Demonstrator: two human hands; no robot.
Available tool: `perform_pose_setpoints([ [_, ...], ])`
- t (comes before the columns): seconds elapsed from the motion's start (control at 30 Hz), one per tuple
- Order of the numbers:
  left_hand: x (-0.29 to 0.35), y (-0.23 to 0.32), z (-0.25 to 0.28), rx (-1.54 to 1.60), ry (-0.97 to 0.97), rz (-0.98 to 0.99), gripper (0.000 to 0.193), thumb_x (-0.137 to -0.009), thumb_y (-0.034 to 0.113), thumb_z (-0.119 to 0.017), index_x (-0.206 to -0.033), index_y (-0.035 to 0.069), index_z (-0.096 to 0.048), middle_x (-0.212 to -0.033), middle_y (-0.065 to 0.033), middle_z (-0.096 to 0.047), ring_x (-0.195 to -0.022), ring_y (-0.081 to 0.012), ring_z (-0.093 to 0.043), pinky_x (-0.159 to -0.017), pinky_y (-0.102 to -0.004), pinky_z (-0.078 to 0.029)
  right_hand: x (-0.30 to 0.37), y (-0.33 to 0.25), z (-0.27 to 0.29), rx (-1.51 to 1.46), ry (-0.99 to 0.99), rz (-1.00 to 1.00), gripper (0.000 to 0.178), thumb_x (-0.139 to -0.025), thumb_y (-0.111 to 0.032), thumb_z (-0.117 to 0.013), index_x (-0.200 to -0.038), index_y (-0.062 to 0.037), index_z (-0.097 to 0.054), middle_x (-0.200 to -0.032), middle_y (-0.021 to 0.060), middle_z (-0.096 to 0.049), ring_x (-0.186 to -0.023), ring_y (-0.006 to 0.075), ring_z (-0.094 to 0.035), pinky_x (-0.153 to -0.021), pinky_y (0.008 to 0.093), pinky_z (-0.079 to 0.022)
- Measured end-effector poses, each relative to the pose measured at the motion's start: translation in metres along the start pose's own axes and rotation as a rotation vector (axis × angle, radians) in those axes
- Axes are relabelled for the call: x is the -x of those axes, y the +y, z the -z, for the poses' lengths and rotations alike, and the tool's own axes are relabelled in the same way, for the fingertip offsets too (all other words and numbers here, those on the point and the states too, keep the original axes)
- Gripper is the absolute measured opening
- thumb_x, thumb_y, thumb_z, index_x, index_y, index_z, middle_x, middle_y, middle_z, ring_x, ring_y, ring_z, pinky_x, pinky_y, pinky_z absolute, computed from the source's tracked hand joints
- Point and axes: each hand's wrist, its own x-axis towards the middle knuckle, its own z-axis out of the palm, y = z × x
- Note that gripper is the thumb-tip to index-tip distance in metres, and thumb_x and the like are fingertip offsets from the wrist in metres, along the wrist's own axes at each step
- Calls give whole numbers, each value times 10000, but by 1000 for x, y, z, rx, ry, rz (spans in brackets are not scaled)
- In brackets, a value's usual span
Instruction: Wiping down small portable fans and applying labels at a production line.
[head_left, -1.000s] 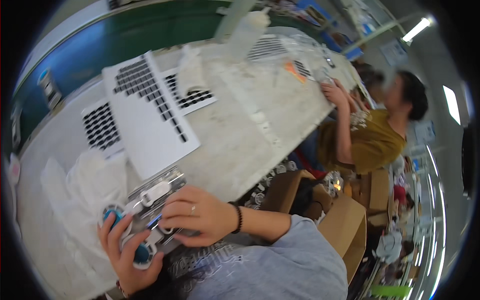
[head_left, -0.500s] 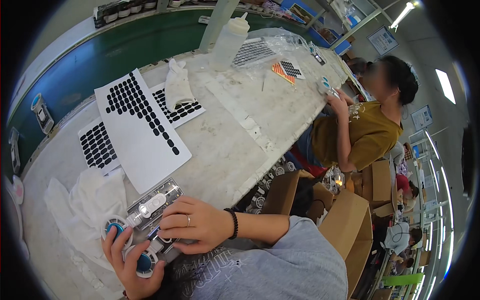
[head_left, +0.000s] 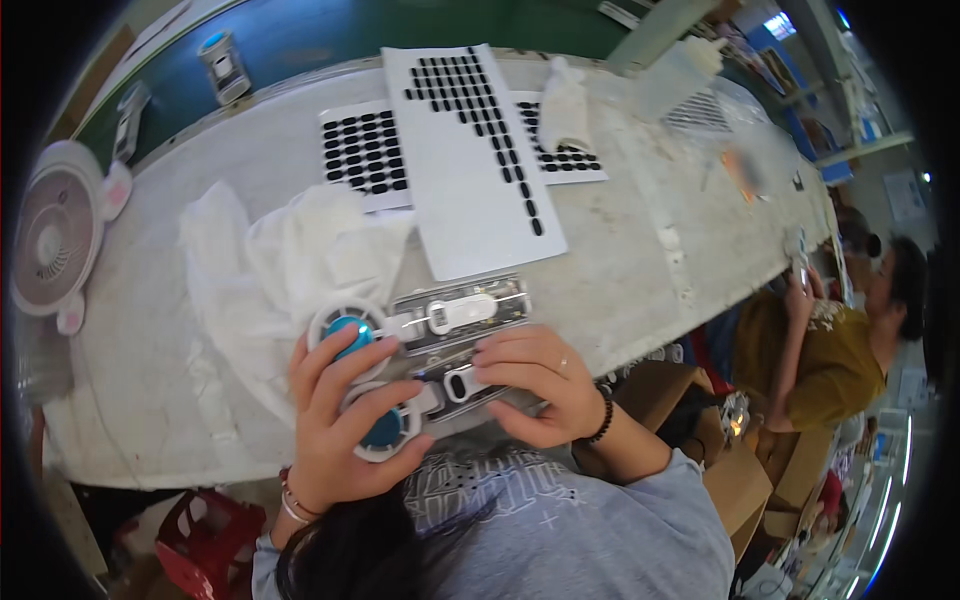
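Two small handheld fans lie side by side, each with a clear rectangular body and a round white head with a blue centre. On the far fan, a white oval panel faces up. My left hand curls over both round heads, fingers on the blue centres and thumb at the nearer rim. The near fan shows a dark oval with a white border on its body. My right hand grips that body between thumb and fingers, covering its right end. Anything small under my right fingertips is hidden.
Beyond the fans lie white sheets of black oval stickers. A crumpled white cloth sits left of them, near a pink desk fan. At back right stands a squeeze bottle. A co-worker sits right, beside cardboard boxes.
My view has swung left, so the table appears farther right and the desk fan shows. Both hands stay on the fans; the near fan's oval is now plainer to see.
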Motion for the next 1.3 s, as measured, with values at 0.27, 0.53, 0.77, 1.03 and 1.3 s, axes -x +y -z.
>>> perform_pose_setpoints([
  [0.27, 1, 0, 0, 2, -8, -28, 372, -624, 284, -778, -962, 150, -699, -1245, -83, -573, -1256, -331, -416, -1067, -519, -231, -2, -1, -5, 185, -20, 80, 373, -644, -68, -693, -1017, -74, -679, -1048, 83, -598, -995, 290, -580, -807, 386, -490],
  [0.53, -1, 2, 1, 4, -7, -10, 354, -648, 301, -780, -969, 172, -708, -1251, -52, -572, -1250, -307, -421, -1069, -516, -230, -6, 0, -3, 220, -41, 110, 373, -633, -82, -686, -1005, -81, -677, -1032, 72, -591, -975, 277, -573, -798, 383, -487],
  [0.77, 2, 0, 1, -18, -13, -46, 380, -633, 281, -771, -971, 132, -681, -1259, -105, -557, -1271, -360, -400, -1071, -537, -215, -9, 1, 1, 174, -80, 102, 337, -648, -44, -680, -982, -81, -690, -1037, 59, -584, -957, 261, -576, -807, 368, -476],
  [1.03, 0, 7, 3, 11, 21, -22, 359, -632, 266, -772, -962, 153, -689, -1235, -73, -564, -1237, -338, -423, -1069, -554, -224, -25, 0, 15, 93, -143, 137, 294, -717, -41, -692, -1010, -66, -682, -993, 68, -609, -903, 266, -594, -769, 364, -486],
  [1.3, 5, 5, -3, 26, 35, -12, 345, -637, 249, -760, -952, 135, -676, -1225, -102, -556, -1242, -359, -406, -1066, -567, -216, -45, 53, 67, 235, 159, -380, 144, -790, -106, -660, -913, -31, -650, -916, 112, -603, -860, 292, -582, -762, 370, -482],
])
